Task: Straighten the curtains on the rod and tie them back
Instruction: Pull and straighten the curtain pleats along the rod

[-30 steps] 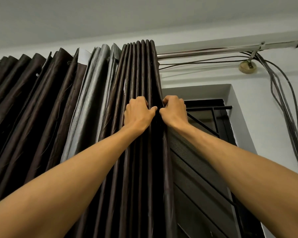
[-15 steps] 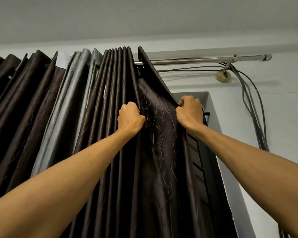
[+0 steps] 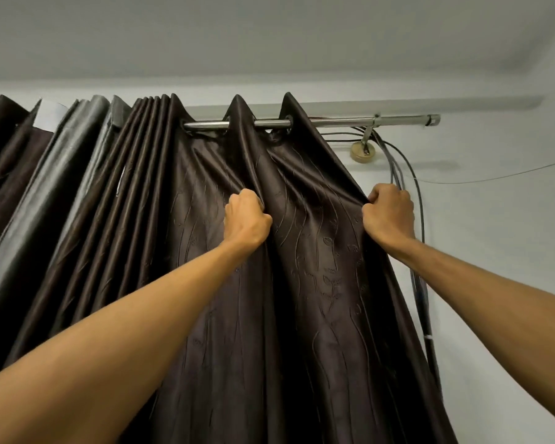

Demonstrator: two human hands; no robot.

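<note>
The step in hand is the straightening: the dark curtain [image 3: 318,283] hangs on the rod [image 3: 334,123] above both hands and is partly spread. The left hand [image 3: 245,219] has its fingers curled into a fold in the middle of the cloth and grips it. The right hand [image 3: 390,213] is closed on the outer edge of the curtain. Between the two sets of fingers the cloth lies wide, with two eyelet peaks above them on the rod. To the left of the left fingers the pleats [image 3: 141,187] are packed tight together. Just right of the right fingers hang some cables [image 3: 421,219]; whether the knuckles touch them I cannot say for sure. I judge the next move calls for a new grip further left, to draw the packed pleats out evenly along the rod without catching the cables. The tying back is not begun, and I see no tie.
</note>
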